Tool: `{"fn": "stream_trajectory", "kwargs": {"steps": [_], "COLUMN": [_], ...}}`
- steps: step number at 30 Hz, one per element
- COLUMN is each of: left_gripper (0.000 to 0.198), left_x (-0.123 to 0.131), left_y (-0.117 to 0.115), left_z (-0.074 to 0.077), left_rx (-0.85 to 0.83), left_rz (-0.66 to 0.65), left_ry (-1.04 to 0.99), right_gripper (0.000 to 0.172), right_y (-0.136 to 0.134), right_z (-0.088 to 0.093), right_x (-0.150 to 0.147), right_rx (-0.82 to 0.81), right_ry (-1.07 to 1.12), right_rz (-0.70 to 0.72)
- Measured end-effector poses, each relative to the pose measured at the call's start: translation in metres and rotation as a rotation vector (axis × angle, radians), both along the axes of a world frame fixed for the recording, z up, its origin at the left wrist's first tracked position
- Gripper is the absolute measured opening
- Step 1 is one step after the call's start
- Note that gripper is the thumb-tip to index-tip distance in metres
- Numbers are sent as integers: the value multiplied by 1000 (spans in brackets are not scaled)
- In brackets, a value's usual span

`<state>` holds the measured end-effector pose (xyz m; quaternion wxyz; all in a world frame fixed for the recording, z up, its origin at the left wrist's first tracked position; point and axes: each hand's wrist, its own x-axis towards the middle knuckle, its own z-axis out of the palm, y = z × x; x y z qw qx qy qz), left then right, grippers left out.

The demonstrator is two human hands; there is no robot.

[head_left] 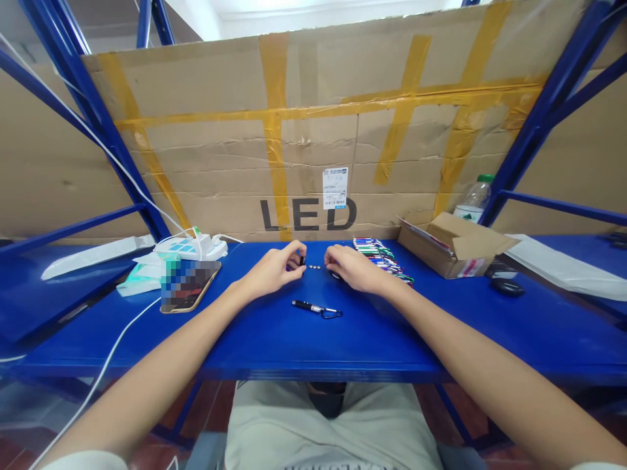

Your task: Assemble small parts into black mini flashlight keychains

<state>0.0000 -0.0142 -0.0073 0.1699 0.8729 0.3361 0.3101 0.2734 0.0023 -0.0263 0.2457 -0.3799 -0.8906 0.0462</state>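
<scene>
On the blue table (313, 346), several small silvery discs (314, 266) lie in a short row between my two hands. My left hand (280, 269) pinches a small black cylindrical piece (302, 261) upright between thumb and fingers. To the right of the discs, my right hand (353, 267) has its fingers curled together; a bit of something dark shows under them, too hidden to name. A black and silver pen-like torch (309, 307) with a black carabiner clip (332, 313) lies nearer to me. Beyond my right hand is a row of several colourful pen-like torches (382, 259).
An open cardboard box (453, 251), a black mouse (507, 286) and a bottle (474, 199) are at the right. A phone (189, 287), a power strip (189, 247) and white cables sit at the left. A taped cardboard panel (313, 143) stands behind.
</scene>
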Motion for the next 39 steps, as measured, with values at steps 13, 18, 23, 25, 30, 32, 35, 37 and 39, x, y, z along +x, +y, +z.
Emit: {"fn": "stream_trajectory", "kwargs": {"steps": [13, 18, 23, 25, 30, 32, 35, 37, 39], "left_gripper": [28, 26, 29, 29, 31, 30, 30, 30, 31], "left_x": [-3, -2, -1, 0, 0, 0, 0, 0, 0], "left_y": [7, 5, 5, 5, 4, 4, 5, 5, 6], "left_z": [-5, -4, -5, -5, -5, -5, -6, -7, -7], "left_rx": [49, 108, 156, 153, 133, 121, 107, 109, 124], "left_rz": [30, 17, 7, 6, 6, 0, -3, -3, -10], "left_ry": [64, 166, 159, 148, 149, 150, 148, 143, 133], "right_gripper": [16, 17, 15, 15, 15, 15, 15, 16, 17], "right_y": [-13, -16, -18, -18, -16, -15, -14, -13, -14], "right_z": [8, 14, 15, 14, 11, 9, 7, 6, 7], "right_x": [-18, -17, -16, -17, -16, -15, -14, -14, -14], "right_rx": [-323, -320, -331, -324, -246, -185, -126, -104, -86], "right_ry": [519, 515, 481, 472, 388, 333, 274, 256, 247], "right_rz": [100, 144, 159, 153, 125, 117, 109, 107, 113]}}
